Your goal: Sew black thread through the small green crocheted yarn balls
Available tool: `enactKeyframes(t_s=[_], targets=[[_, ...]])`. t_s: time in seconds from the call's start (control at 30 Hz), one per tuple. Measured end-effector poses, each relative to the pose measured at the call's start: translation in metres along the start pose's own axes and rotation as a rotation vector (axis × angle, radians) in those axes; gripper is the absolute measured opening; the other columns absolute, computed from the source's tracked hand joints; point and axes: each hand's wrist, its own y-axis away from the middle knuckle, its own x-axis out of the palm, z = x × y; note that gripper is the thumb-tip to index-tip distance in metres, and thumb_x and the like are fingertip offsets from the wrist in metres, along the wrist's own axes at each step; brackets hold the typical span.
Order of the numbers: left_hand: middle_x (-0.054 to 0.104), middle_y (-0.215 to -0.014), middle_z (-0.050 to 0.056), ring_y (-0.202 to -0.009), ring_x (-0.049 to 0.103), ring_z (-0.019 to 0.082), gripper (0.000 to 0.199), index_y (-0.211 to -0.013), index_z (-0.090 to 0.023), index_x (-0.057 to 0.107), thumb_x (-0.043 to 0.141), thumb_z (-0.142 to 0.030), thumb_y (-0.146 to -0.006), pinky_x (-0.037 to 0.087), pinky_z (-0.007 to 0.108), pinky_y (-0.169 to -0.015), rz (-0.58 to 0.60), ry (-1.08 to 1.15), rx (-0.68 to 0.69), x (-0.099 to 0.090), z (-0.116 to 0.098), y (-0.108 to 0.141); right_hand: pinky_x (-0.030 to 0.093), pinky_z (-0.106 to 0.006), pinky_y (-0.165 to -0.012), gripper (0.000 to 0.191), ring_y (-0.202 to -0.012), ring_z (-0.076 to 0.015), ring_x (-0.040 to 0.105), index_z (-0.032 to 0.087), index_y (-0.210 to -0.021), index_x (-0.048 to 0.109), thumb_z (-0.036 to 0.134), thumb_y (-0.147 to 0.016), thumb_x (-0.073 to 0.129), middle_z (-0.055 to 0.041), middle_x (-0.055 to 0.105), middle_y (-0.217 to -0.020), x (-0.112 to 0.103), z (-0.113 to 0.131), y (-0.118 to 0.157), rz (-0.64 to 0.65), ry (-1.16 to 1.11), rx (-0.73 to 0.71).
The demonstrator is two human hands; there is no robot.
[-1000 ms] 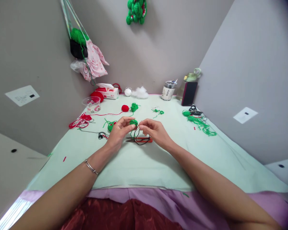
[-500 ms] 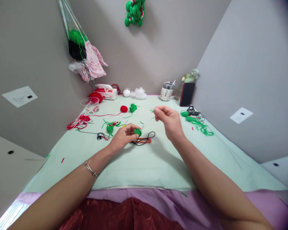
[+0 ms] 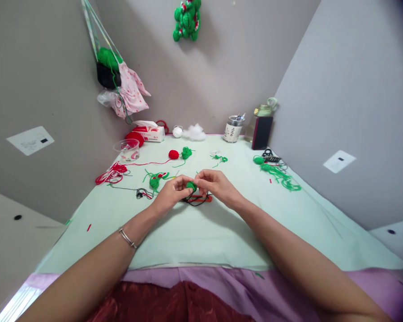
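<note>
My left hand (image 3: 173, 193) holds a small green crocheted piece (image 3: 191, 186) between thumb and fingers, above the middle of the table. My right hand (image 3: 216, 184) touches the right side of that piece, thumb and index finger pinched together; what is between them is too small to make out. Black yarn (image 3: 197, 204) loops below the piece, over an orange-red flat tool (image 3: 206, 198) on the cloth. Just left of my left hand lies another green crocheted piece with red and white parts (image 3: 154, 180).
Red yarn (image 3: 112, 173) and a clear tub (image 3: 129, 152) are at the left. Behind are a red ball (image 3: 173, 154), white stuffing (image 3: 194, 132) and a pen tin (image 3: 233, 129). A phone (image 3: 262, 133), scissors (image 3: 270, 156) and green yarn (image 3: 280, 175) are at the right.
My right hand has come down and left from its raised place to the green piece. My left hand stays nearly where it was, still holding the piece.
</note>
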Motion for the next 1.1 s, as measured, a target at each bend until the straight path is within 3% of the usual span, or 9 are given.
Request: enactKeyframes(t_s=[0.1,0.17,0.27,0.33,0.43,0.53,0.7,0.9,1.1], targets=[[0.066,-0.087,0.003,-0.078,0.057,0.015,0.026,-0.097,-0.017,0.069,0.075,-0.028,-0.074,0.042,0.027,-0.071,0.007,0.001,-0.002,0.001,-0.001,0.0,0.04,-0.023,-0.055,0.028,-0.056,-0.0096,0.05,0.014,-0.079,0.068,0.042,-0.078,0.072,0.002,0.057,-0.06,-0.004,0.002,-0.004,-0.037,-0.009,-0.046],[0.065,-0.084,0.002,-0.075,0.057,0.015,0.027,-0.096,-0.017,0.069,0.076,-0.026,-0.071,0.043,0.027,-0.069,0.022,0.005,-0.028,0.001,-0.001,0.0,0.041,-0.024,-0.055,0.027,-0.059,-0.0096,0.051,0.016,-0.077,0.067,0.041,-0.075,0.077,0.0015,0.059,-0.064,-0.021,0.007,-0.008,-0.194,-0.094,-0.101],[0.064,-0.081,0.002,-0.073,0.057,0.015,0.026,-0.096,-0.018,0.07,0.075,-0.024,-0.071,0.043,0.027,-0.067,0.045,-0.02,-0.059,0.001,0.0,0.0,0.041,-0.024,-0.059,0.023,-0.072,-0.0106,0.059,0.018,-0.079,0.063,0.035,-0.075,0.079,-0.0003,0.063,-0.078,-0.07,0.018,-0.007,-0.546,-0.347,-0.186],[0.064,-0.084,0.003,-0.074,0.057,0.015,0.026,-0.097,-0.018,0.071,0.074,-0.025,-0.072,0.044,0.028,-0.068,0.061,-0.023,-0.066,0.001,0.0,0.0,0.035,-0.026,-0.056,0.019,-0.071,-0.0083,0.059,0.017,-0.074,0.059,0.027,-0.086,0.07,-0.0026,0.062,-0.079,-0.112,0.025,-0.001,-0.643,-0.411,-0.157],[0.064,-0.086,0.003,-0.074,0.057,0.015,0.028,-0.098,-0.018,0.07,0.075,-0.025,-0.072,0.044,0.028,-0.068,0.085,-0.002,-0.096,-0.001,-0.001,0.0,0.017,-0.028,-0.047,0.039,-0.047,0.0001,0.035,0.019,-0.057,0.042,0.017,-0.092,0.06,0.0063,0.037,-0.057,-0.165,0.031,0.011,-0.765,-0.387,-0.165],[0.063,-0.084,0.002,-0.072,0.055,0.014,0.027,-0.099,-0.018,0.07,0.074,-0.027,-0.074,0.042,0.027,-0.065,0.092,-0.003,-0.095,-0.003,-0.004,0.0,0.008,-0.031,-0.046,0.049,-0.042,0.0002,0.017,0.022,-0.055,0.029,0.015,-0.09,0.062,0.0111,0.021,-0.052,-0.185,0.026,0.014,-0.853,-0.349,-0.189],[0.063,-0.089,0.003,-0.076,0.056,0.015,0.028,-0.104,-0.02,0.071,0.072,-0.03,-0.078,0.043,0.028,-0.07,0.084,0.005,-0.109,-0.004,-0.007,0.001,0.012,-0.028,-0.046,0.01,-0.043,-0.0026,0.028,0.019,-0.081,0.06,0.016,-0.078,0.069,0.0048,0.049,-0.057,-0.135,0.013,-0.002,-0.706,-0.328,-0.118],[0.064,-0.094,0.004,-0.08,0.059,0.016,0.032,-0.107,-0.017,0.064,0.071,-0.033,-0.08,0.046,0.029,-0.076,0.007,0.069,-0.097,-0.005,-0.005,-0.001,0.037,-0.026,-0.059,0.023,-0.065,-0.0106,0.049,0.015,-0.09,0.074,0.036,-0.078,0.072,-0.0024,0.064,-0.079,-0.044,0.008,-0.002,-0.044,0.182,-0.051],[0.063,-0.089,0.002,-0.079,0.058,0.014,0.029,-0.103,-0.016,0.059,0.069,-0.035,-0.083,0.043,0.027,-0.075,0.011,0.038,-0.095,-0.005,-0.003,-0.002,0.038,-0.025,-0.062,0.013,-0.067,-0.0108,0.05,0.017,-0.081,0.071,0.02,-0.084,0.059,-0.002,0.063,-0.08,-0.015,0.002,0.003,-0.046,0.437,-0.193]])
